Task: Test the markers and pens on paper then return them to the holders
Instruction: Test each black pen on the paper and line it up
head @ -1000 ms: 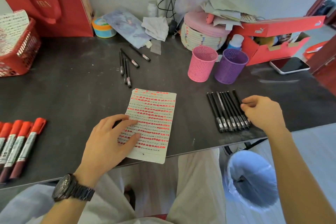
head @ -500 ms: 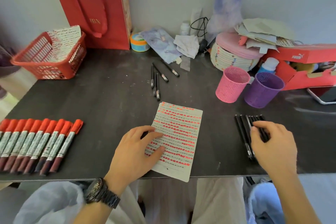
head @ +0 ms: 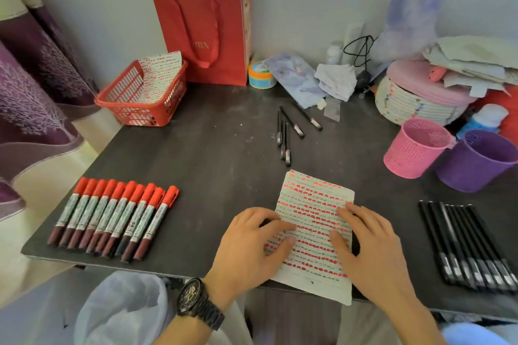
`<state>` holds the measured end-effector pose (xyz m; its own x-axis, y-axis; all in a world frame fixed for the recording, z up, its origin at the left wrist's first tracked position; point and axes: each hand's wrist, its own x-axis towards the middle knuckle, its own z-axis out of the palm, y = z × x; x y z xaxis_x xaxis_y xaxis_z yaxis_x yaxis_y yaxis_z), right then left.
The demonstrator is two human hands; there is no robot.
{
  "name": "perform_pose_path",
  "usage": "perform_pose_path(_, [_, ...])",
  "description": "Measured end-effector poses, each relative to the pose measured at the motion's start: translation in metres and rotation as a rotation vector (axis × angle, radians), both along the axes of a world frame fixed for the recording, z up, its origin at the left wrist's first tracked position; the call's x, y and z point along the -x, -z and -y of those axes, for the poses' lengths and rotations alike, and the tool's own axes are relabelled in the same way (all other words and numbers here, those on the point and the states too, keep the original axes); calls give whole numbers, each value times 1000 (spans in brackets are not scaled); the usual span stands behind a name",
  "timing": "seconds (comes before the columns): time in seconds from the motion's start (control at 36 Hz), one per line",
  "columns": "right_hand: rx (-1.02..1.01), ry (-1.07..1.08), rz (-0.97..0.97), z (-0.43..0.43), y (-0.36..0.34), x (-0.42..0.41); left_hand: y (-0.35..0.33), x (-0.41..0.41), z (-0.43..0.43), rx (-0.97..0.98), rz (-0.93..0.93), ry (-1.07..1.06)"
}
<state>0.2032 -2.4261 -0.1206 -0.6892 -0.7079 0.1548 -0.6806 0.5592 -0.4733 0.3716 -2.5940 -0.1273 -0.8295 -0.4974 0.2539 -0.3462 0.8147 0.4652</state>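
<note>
Pressing on the sheet of paper (head: 314,204) from either side, both hands hold nothing. The left hand (head: 252,241) rests bent fingertips and its thumb on the sheet's left edge. The right hand (head: 372,246) lies spread and nearly flat on the right half. The sheet, already crowded with red and dark test strokes, sits at the near edge of the desk (head: 210,154), its bottom strip overhanging.

It looks thin, limp and very light, likely to skate on the smooth top unless pinned. That hanging strip or a corner is probably the easiest place to pinch it (pulling from the middle would only crumple it).

The red markers (head: 117,218) lie capped in a tight row to the left, well apart from the paper. They seem to be stiff plastic barrels, light and round enough to roll, so best taken mid-barrel. The black pens (head: 462,244) are lined up on the right, slimmer and harder to single out, and a few loose pens (head: 288,131) lie beyond the sheet. The pink holder (head: 414,148) and purple holder (head: 476,159) stand side by side at the far right, with nothing seen in them
</note>
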Motion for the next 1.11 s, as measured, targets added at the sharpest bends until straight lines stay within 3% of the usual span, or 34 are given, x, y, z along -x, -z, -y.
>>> perform_pose_path(0.14, [-25,-30,-41,-4,5,2,-8,11,19,-174,-71,-63])
perform_pose_path(0.31, [-42,-81,30,-3,2,8,-28,64,73,-227,-38,-135])
perform_pose_path(0.44, [-8,-36,134,-3,-4,7,-36,114,112,-171,117,-204])
perform_pose_path(0.67, [81,13,189,-6,-1,9,-35,152,135,86,309,-153])
perform_pose_path(0.94, [60,-50,136,-7,7,13,-27,126,140,164,256,-369])
perform_pose_path(1.11, [58,-119,36,-6,9,12,-36,111,139,72,222,-468])
